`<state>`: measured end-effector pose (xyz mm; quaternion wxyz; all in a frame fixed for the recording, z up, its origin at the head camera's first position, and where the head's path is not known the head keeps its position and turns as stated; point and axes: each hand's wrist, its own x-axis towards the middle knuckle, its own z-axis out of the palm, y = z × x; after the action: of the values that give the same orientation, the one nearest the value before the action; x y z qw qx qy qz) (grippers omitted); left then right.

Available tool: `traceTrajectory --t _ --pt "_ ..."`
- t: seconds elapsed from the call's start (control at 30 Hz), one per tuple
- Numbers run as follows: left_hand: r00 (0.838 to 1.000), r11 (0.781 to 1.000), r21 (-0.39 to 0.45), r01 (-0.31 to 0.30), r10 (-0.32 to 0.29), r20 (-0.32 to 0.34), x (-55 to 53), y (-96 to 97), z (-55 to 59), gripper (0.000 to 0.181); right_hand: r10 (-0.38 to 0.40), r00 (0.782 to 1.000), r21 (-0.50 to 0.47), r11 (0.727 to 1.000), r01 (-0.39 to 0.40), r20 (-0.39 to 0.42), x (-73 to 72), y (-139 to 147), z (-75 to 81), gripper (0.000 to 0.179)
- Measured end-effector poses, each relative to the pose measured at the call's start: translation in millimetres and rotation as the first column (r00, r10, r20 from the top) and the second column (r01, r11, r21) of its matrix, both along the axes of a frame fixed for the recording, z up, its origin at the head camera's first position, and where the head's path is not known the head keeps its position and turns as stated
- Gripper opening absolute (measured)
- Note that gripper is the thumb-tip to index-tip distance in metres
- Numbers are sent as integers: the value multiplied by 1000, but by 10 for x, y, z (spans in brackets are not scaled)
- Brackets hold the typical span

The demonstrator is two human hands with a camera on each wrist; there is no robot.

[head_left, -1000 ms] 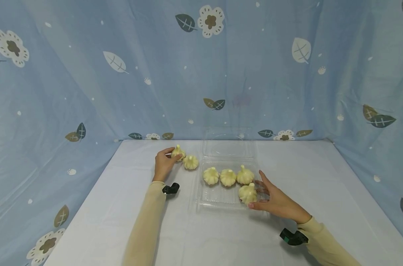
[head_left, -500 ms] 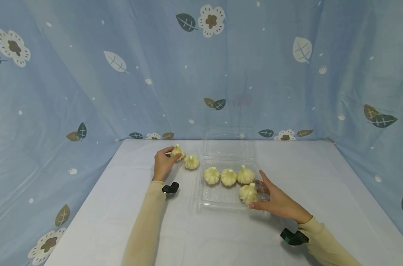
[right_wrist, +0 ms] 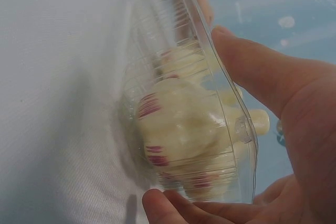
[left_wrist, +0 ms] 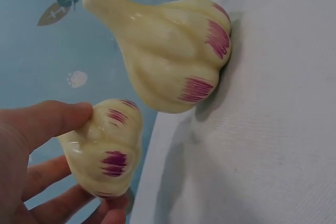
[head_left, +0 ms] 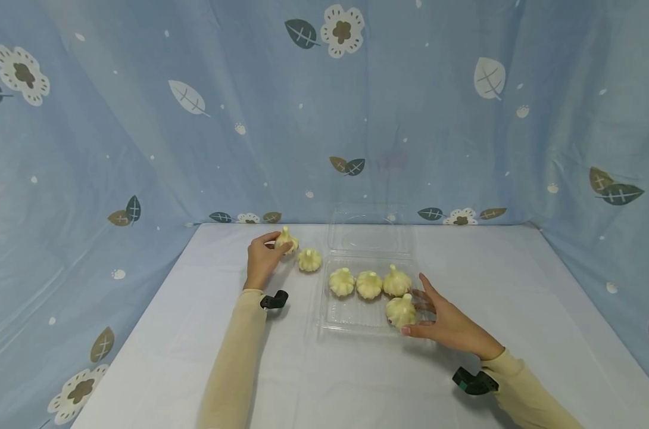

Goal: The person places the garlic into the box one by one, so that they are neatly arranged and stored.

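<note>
My left hand [head_left: 262, 260] pinches a garlic bulb [left_wrist: 107, 150], cream with purple streaks, between thumb and fingers, at the back left. Beside it, a second garlic bulb [head_left: 309, 260] sits on the white cloth. Several garlic bulbs stand in the clear plastic container [head_left: 351, 313]: a row along its back half, and one bulb [head_left: 401, 311] in the front right corner. My right hand [head_left: 455, 328] holds that corner of the container, its thumb [right_wrist: 252, 64] at the rim and its fingers along the side wall. The right wrist view shows the bulb through the ribbed plastic.
The container's clear lid [head_left: 370, 232] is hinged open at the back, leaning toward the blue patterned curtain [head_left: 281, 131]. A white cloth [head_left: 158, 357] covers the table. Black wrist cameras [head_left: 274, 300] are strapped over both pale sleeves.
My left hand has raised its garlic bulb slightly, away from the neighbouring bulb. The right hand stays in place at the container, and the other bulbs have not moved.
</note>
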<state>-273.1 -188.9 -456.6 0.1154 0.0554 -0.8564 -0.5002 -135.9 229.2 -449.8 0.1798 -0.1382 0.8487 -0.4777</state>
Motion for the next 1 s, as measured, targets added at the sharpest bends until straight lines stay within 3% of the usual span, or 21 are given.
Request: traceTrajectory --t 0.47,1.0 --pt "998 1000 -17 21 -22 -50 17 47 169 52 4 1000 1 1000 -4 -1 2 -1 9 124" --pt "990 996 15 89 -87 -114 143 175 438 54 7 1000 3 1000 -7 0 10 -4 22 124"
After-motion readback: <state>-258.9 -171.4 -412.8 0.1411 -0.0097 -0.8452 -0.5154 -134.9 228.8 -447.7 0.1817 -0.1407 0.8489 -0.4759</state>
